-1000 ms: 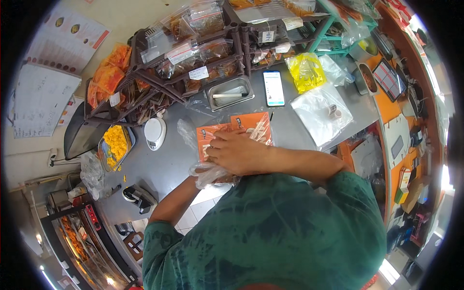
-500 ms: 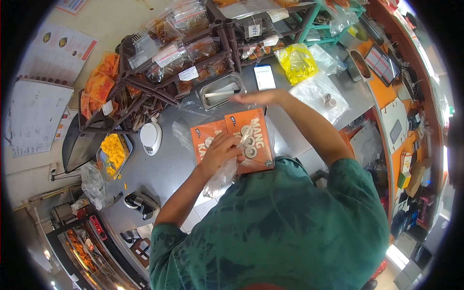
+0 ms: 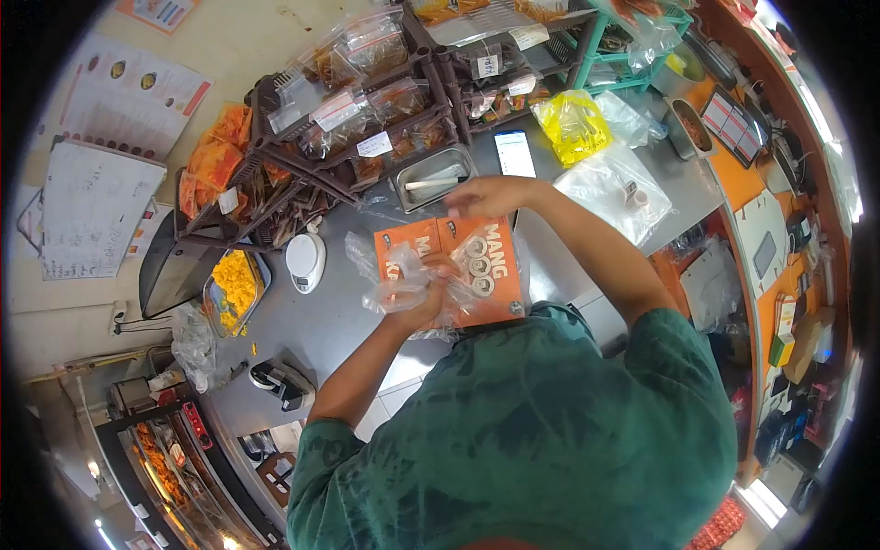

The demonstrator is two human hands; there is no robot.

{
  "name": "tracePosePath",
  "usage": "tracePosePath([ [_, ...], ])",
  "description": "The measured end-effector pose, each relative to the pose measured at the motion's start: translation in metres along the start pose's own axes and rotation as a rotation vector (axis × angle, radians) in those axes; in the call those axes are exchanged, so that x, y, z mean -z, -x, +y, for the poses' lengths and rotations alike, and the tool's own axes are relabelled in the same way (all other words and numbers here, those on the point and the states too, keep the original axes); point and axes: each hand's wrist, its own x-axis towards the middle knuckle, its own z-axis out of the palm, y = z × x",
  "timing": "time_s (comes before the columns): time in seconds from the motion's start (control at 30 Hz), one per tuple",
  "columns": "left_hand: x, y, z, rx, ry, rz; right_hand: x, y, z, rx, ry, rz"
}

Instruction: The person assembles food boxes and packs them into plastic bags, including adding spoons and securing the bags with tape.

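Observation:
Two orange cardboard boxes [image 3: 488,275] with white print lie side by side at the near edge of the steel counter, clear plastic showing around them. My left hand [image 3: 429,291] is closed over the left box, gripping the crumpled clear plastic bag [image 3: 371,266], which spreads across both boxes. Over the boxes' far edge is my right hand [image 3: 490,196], its fingers loosely bent and nothing visible in them. Just beyond its fingertips sits a small steel tray [image 3: 400,186] holding pale rolled items. A lit phone [image 3: 515,154] lies farther back.
Brown plastic racks [image 3: 362,165] of packaged food line the back. A white kitchen scale [image 3: 305,259] and a tray of yellow food [image 3: 236,291] stand left. On the right are a yellow plastic bag [image 3: 570,126], white plastic bags [image 3: 612,192] and a tablet [image 3: 733,126].
My left hand has shifted right and pulled the plastic up over the boxes. My right hand has come nearer the boxes, its outstretched fingers now bent. The view has shifted slightly.

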Motion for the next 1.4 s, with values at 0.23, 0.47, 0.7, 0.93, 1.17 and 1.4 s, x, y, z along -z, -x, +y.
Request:
tracePosePath([
  [0.23, -0.001, -0.018, 0.026, -0.613, -0.556, 0.168, -0.096, 0.020, -0.024, 0.626, 0.219, 0.567],
  [0.47, 0.013, -0.053, 0.061, -1.005, -0.577, -0.031, -0.102, -0.049, -0.008, 0.836, 0.318, 0.829],
  [0.7, 0.059, -0.038, 0.043, -0.528, -0.432, -0.157, -0.110, -0.044, -0.009, 0.611, 0.426, 0.813],
  [0.93, 0.036, -0.013, 0.014, -0.106, -0.725, -0.114, -0.101, -0.031, -0.031, 0.673, 0.410, 0.743],
  [1.17, 0.019, -0.012, 0.006, -0.083, -0.725, -0.065, -0.109, -0.048, -0.030, 0.714, -0.023, 0.855],
  [1.4, 0.011, -0.006, -0.008, -0.318, -0.876, 0.072, -0.132, -0.039, -0.119, 0.061, 0.905, 0.935],
])
